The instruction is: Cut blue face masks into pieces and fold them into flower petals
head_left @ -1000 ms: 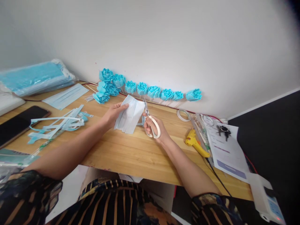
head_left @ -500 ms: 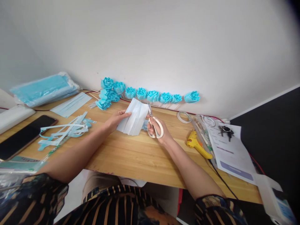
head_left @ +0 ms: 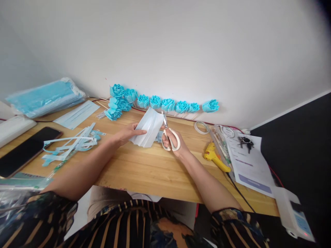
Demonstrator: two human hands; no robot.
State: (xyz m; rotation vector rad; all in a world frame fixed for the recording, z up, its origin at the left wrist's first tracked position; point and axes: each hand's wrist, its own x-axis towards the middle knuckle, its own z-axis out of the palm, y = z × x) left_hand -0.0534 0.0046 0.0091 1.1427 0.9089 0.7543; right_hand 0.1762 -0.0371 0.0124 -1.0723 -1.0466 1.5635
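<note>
A pale, pleated mask sheet is held up above the wooden table by my left hand, thumb over its face and fingers behind. My right hand grips white-handled scissors with the fingers in the loops. The scissor blades point up beside the sheet's right edge; whether they touch it is unclear. A small light blue piece shows between the sheet and my right hand. Behind the sheet, several blue flowers on white sticks lie along the wall.
Bagged masks, a flat mask, cut strips and a phone lie left. At right are a tape roll, yellow glue gun with its cord, papers, keys and a white device.
The sheet has tilted a little and my left thumb has shifted lower on it. The scissor blades look slightly wider apart. The whole view has shifted slightly.
</note>
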